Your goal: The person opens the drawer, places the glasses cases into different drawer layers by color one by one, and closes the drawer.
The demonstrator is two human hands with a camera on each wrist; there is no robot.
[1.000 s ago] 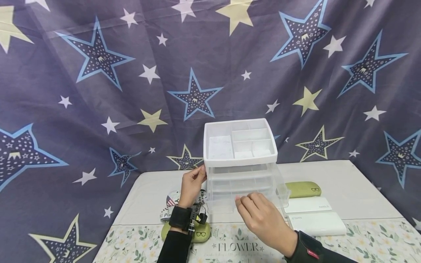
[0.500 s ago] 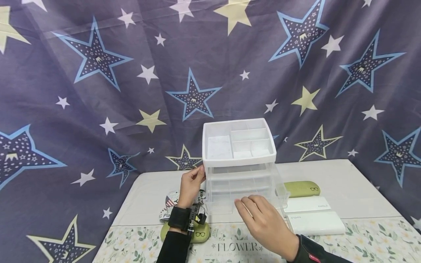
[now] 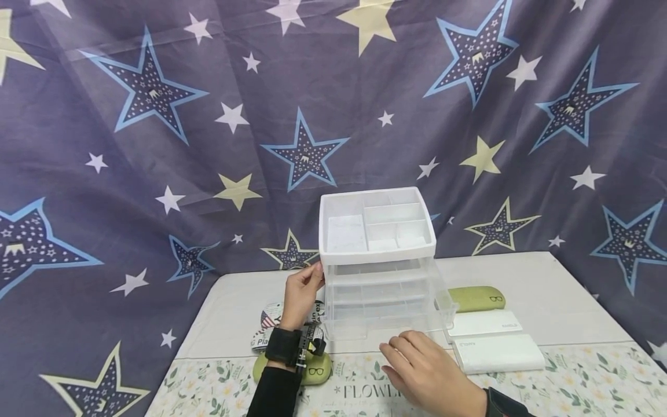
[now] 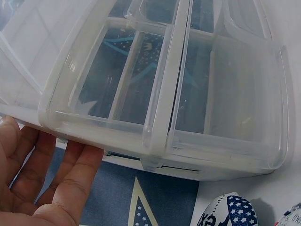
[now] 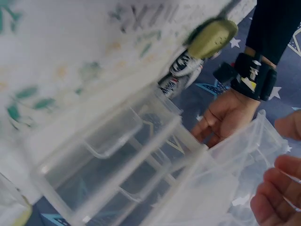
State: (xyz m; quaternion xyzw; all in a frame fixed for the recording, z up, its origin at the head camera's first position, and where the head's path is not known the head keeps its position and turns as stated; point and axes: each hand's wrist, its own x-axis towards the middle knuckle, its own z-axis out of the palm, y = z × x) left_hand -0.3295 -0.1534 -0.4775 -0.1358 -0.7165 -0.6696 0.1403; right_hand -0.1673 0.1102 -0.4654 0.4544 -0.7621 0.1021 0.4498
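Note:
A plastic drawer organizer (image 3: 377, 256) stands in the middle of the table, with a white divided tray on top and clear drawers beneath. One clear drawer juts out at its front. My left hand (image 3: 302, 292) touches the organizer's left side just below the white tray. In the left wrist view, the fingers (image 4: 77, 176) lie fairly straight along the edge of the casing. My right hand (image 3: 424, 368) hovers in front of the organizer, with loosely bent fingers that hold nothing. The right wrist view shows its fingertips (image 5: 277, 193) apart from the clear drawer (image 5: 263, 136).
Right of the organizer lie a green glasses case (image 3: 476, 298) and two white boxes (image 3: 497, 353). Another green glasses case (image 3: 318, 369) and printed cases (image 3: 268, 336) lie by my left forearm. Behind the table hangs a star-patterned curtain (image 3: 359, 145).
My right hand has drawn back from the organizer's front, down toward me, and its fingers have loosened. My left hand stays at the organizer's side.

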